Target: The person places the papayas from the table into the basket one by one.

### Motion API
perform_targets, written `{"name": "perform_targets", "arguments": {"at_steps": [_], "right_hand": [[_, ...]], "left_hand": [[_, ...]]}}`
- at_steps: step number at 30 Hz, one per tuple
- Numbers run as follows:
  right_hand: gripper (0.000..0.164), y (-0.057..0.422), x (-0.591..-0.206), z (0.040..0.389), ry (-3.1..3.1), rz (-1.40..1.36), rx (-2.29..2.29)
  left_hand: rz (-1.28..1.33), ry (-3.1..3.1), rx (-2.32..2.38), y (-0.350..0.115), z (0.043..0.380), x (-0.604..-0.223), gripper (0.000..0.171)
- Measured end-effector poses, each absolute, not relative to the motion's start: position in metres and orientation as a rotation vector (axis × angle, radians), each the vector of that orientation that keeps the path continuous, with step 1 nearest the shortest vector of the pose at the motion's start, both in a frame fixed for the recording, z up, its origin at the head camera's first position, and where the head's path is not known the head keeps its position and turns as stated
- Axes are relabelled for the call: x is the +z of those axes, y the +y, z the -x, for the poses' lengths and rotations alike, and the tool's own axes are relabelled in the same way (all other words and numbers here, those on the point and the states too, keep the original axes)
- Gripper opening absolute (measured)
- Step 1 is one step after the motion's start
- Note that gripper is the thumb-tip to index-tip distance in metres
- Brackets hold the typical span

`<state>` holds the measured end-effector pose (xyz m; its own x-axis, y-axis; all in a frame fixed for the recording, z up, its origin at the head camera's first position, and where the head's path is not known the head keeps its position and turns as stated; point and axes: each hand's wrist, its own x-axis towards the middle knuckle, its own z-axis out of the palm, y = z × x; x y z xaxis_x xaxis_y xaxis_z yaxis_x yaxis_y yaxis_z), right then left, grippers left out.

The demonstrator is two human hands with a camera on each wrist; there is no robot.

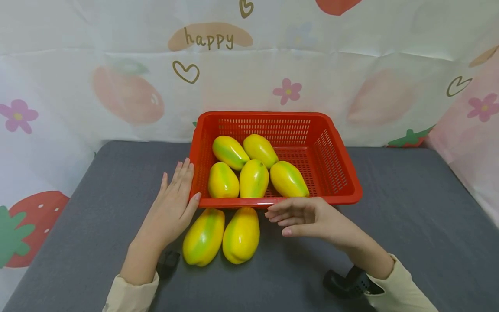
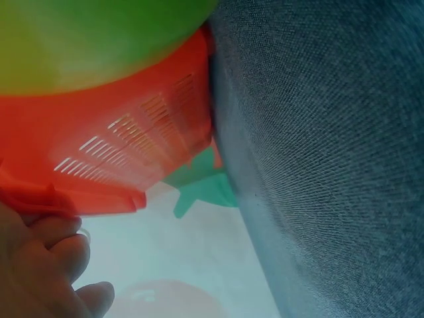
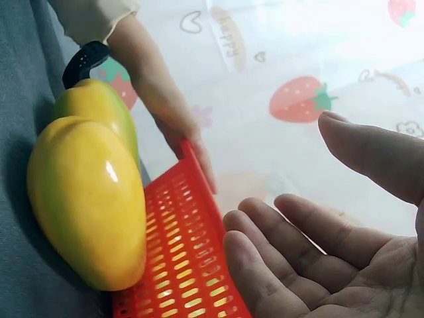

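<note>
A red plastic basket (image 1: 335, 158) with slotted walls holds several yellow-green papayas (image 1: 254, 178), grouped in its left and middle part. Two more papayas, a left one (image 1: 203, 237) and a right one (image 1: 241, 236), lie side by side on the cloth against the basket's front. My left hand (image 1: 171, 208) rests along the basket's left rim, fingers extended and thumb at the front corner. Close to the middle of the front rim, my right hand (image 1: 308, 216) hovers with its palm turned inward and fingers loosely bent, nothing in it. The right wrist view shows its palm and spread thumb.
Grey cloth (image 1: 405, 208) covers the table. Behind it hangs a pale printed sheet (image 1: 312, 65) with hearts, flowers and strawberries, close to the basket's back rim. A dark strap device (image 1: 351, 281) is on the right wrist.
</note>
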<state>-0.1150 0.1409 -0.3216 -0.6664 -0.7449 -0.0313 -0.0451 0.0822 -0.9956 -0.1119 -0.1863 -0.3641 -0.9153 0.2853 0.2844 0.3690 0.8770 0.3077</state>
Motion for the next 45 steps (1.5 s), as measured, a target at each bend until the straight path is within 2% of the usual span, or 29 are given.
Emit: {"name": "perform_targets", "arguments": {"at_steps": [15,23,32,45], "right_hand": [[0.04,0.132,-0.351,0.118,1.777,0.677,-1.542],[0.047,0.13,-0.361,0.121,1.804,0.649,-1.5],[0.052,0.127,-0.366,0.121,1.773,0.669,-1.521],[0.051,0.121,-0.372,0.122,1.892,0.657,-1.47]], "left_hand": [[0.489,-2.844,-0.517,-0.186,0.113,-0.363,0.067],[0.484,-2.854,-0.508,-0.185,0.112,-0.362,0.067],[0.498,-2.835,-0.514,-0.186,0.113,-0.363,0.068],[0.497,-2.836,-0.51,-0.186,0.113,-0.362,0.068]]}}
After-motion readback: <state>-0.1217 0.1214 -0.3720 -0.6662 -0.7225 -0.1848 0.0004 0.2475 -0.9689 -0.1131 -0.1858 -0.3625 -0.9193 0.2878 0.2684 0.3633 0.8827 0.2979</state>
